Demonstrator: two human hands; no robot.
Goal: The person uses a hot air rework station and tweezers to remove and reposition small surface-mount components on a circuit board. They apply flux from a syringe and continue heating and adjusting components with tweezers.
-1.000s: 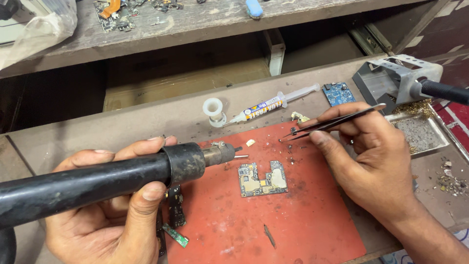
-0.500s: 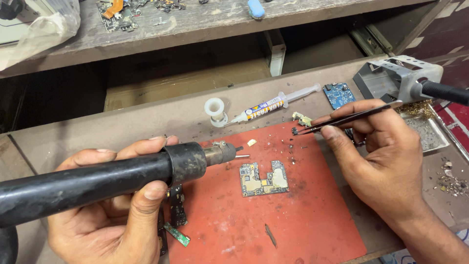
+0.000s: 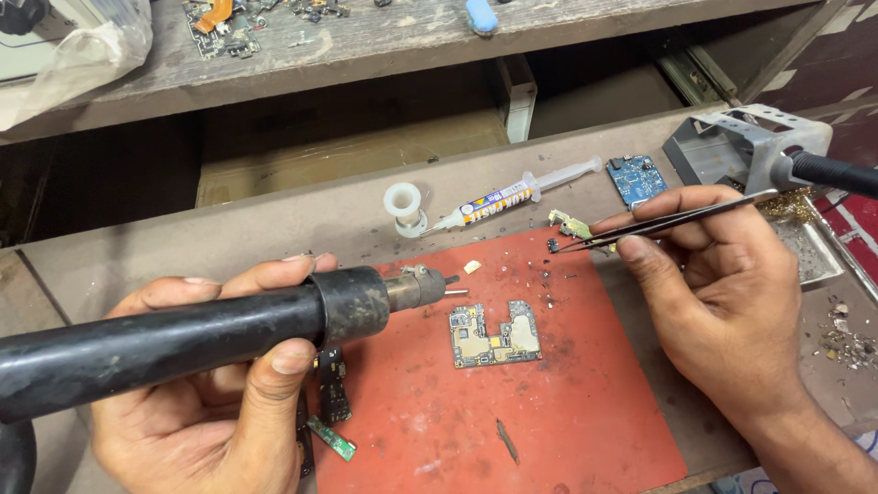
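**A:** Where is the circuit board (image 3: 495, 335) found?

**B:** It is laid flat near the middle of the red mat (image 3: 567, 430), a little toward the mat's far edge. It is touched by nothing.

**A:** What is held over it?

**B:** A thick black tool (image 3: 183, 334) is gripped by the left hand (image 3: 219, 402), with the fingers wrapped round its barrel and the thumb pressed underneath. Its metal tip (image 3: 416, 286) is pointed across the mat's left edge and is kept just short of the board.

**A:** And on the other side?

**B:** Thin tweezers (image 3: 677, 220) are pinched in the closed right hand (image 3: 722, 284). Their points are held at the mat's far edge, beside a small brass-coloured piece (image 3: 572, 224). Whether anything is caught between the points cannot be told.

**A:** What is changed from a second ago?

**B:** Very little. The right hand is drawn slightly toward the mat's right edge, while the tweezer points are kept where they were. The black tool is not moved, so the board is left untouched by both.

**A:** What else is seen?

**B:** A syringe (image 3: 512, 195) and a white spool (image 3: 403, 206) are laid on the bench (image 3: 274, 229) beyond the mat's far edge. A small blue board (image 3: 637, 178) and a grey metal stand (image 3: 732, 146) are set toward the bench's right end.
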